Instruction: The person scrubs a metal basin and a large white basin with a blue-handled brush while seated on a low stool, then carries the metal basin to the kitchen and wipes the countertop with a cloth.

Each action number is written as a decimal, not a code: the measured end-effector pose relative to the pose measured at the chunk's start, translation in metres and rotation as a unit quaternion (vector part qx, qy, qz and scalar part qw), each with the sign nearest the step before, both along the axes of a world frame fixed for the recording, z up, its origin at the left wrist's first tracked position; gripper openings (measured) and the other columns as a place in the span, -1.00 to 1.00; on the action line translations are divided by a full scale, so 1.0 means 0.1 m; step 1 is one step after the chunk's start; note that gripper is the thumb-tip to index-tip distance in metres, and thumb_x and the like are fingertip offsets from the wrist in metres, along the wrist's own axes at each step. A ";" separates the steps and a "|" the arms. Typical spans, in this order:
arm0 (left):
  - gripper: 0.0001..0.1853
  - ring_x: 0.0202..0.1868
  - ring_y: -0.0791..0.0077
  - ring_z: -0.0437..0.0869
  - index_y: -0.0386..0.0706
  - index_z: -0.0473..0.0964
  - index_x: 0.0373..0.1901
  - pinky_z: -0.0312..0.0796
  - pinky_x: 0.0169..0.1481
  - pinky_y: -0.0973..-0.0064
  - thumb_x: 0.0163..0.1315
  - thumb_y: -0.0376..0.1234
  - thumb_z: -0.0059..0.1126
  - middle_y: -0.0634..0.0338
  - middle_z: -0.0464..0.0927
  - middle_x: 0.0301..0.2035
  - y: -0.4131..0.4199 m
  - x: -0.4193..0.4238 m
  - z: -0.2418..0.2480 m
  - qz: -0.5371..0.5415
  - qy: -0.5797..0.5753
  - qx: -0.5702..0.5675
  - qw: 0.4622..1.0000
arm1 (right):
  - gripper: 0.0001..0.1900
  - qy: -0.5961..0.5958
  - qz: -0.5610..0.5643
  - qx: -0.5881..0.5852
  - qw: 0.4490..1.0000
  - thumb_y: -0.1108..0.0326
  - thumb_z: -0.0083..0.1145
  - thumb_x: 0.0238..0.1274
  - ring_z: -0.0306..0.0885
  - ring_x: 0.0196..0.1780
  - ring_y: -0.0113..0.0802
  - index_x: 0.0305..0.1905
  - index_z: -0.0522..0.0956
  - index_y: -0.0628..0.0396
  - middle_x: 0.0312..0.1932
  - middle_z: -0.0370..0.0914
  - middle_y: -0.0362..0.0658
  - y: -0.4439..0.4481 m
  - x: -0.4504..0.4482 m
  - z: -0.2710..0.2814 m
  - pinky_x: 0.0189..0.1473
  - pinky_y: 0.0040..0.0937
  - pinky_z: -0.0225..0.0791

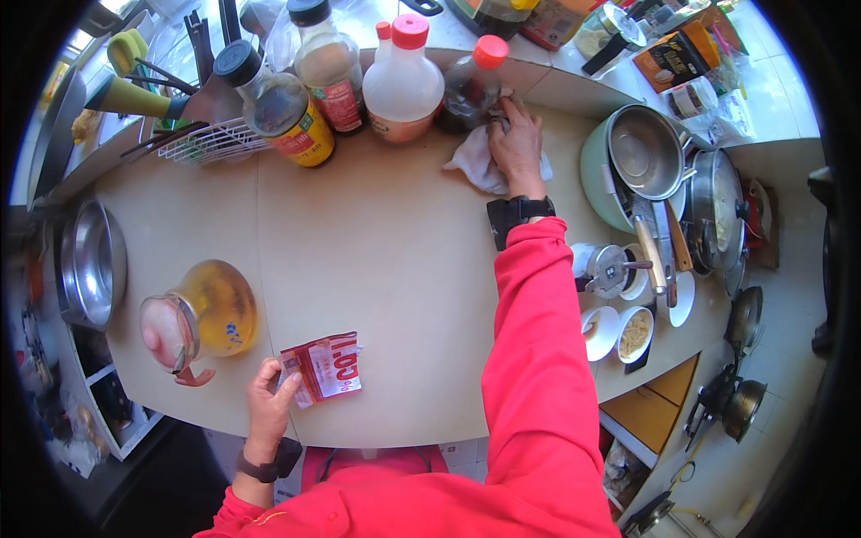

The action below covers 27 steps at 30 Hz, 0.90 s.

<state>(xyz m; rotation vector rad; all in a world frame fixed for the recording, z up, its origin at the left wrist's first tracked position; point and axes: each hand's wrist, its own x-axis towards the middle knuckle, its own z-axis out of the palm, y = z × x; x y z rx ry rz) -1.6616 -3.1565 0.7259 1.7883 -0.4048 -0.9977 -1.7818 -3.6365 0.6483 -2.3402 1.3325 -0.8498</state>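
Pinched between the thumb and fingers of my left hand [270,397] is a flat red and white printed packet [325,370], held above the table's near edge. My right arm reaches to the back of the table, where my right hand [518,141] grips a crumpled white cloth [474,160]. Part of the cloth is hidden under that hand. Just left of my right fingertips stands a dark bottle with a red cap [471,87]. A glass pitcher [225,309] of yellow liquid, with a pink lid, stands left of my left hand.
Along the back are a white jug with a red cap [403,87], a dark-capped sauce bottle [282,111] and a white wire rack [215,141]. Metal bowls [94,262] stand at the left edge. At right are a green pot [599,178], a moka pot [605,269] and small white bowls [600,333].
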 end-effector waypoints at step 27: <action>-0.88 -0.17 0.59 0.47 -0.32 0.50 -0.23 0.31 0.03 0.62 0.20 -0.52 0.17 0.26 0.46 -0.27 0.16 0.03 0.05 -0.006 0.008 -0.026 1.000 | -0.06 -0.276 0.135 0.217 0.926 0.30 0.56 -0.28 0.40 0.23 -0.22 0.29 0.22 0.21 0.19 0.40 0.02 0.14 0.35 0.29 0.32 -0.30 0.22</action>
